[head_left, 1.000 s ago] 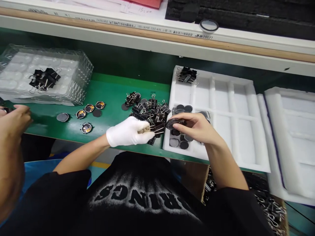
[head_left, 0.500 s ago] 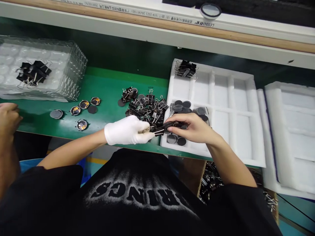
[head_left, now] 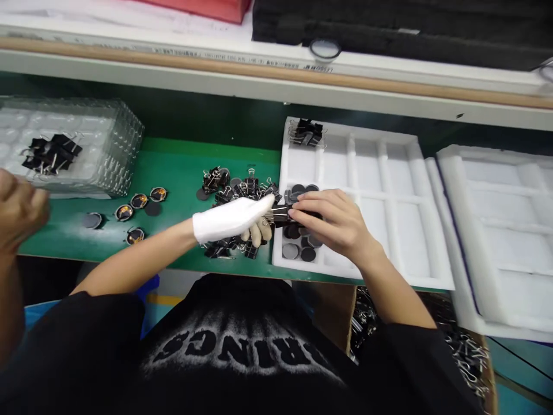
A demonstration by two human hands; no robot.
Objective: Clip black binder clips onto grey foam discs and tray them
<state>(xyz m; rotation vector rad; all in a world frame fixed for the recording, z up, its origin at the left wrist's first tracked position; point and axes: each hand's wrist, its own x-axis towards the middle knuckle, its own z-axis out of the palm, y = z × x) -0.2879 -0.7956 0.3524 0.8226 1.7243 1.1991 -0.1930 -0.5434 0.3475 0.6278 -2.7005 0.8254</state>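
Observation:
My left hand (head_left: pixel 235 219), in a white glove, pinches the wire handles of a black binder clip (head_left: pixel 281 214) between thumb and fingers. My bare right hand (head_left: pixel 339 225) meets the clip's jaw side, its fingertips bent round a dark piece mostly hidden beneath them. Around and below my left hand lies a pile of black binder clips (head_left: pixel 224 246) on the green table. Under my right hand, dark round discs (head_left: pixel 290 251) fill the near left compartments of a white foam tray (head_left: pixel 384 227).
A stack of clear plastic trays (head_left: pixel 129 144) on the left carries more clips (head_left: pixel 54 154). Several round parts with orange-patterned faces (head_left: pixel 139 200) lie near it. Another person's hand (head_left: pixel 21 210) is at far left. More foam trays (head_left: pixel 514 230) stand right; a box of clips (head_left: pixel 469 354) sits below.
My view has shifted, so the table appears further left. My left hand has turned, with its thumb now on top of the clip handles. The right fingers have straightened over the dark piece.

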